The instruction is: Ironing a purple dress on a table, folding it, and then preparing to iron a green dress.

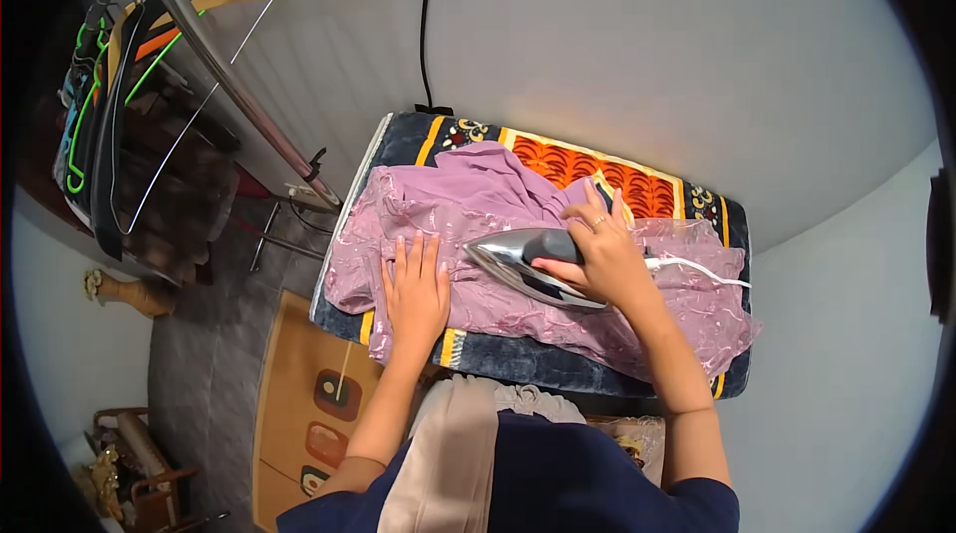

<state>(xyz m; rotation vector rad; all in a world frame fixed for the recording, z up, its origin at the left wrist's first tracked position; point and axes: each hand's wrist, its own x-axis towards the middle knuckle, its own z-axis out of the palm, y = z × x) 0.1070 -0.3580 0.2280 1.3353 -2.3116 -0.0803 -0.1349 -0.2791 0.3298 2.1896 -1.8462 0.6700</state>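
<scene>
A pinkish-purple garment (498, 196) with shiny, embroidered sheer fabric lies spread over a dark patterned blanket (588, 362). On it rests a clothes iron (508, 259) with a silver body and dark handle, its pointed tip toward the left. My right hand (603, 252) is wrapped round the iron's handle, a ring on one finger. A white cord (697, 269) runs from the iron's rear to the right. My left hand (416, 292) lies flat on the cloth, left of the iron's tip, with fingers stretched out. The iron's soleplate is hidden against the fabric.
A metal clothes rack (214, 50) holding several hangers (105, 134) stands at the left. A black cable (426, 30) runs down the grey wall behind the blanket. A tan patterned mat (289, 403) lies on the floor, lower left, near a vase (134, 292).
</scene>
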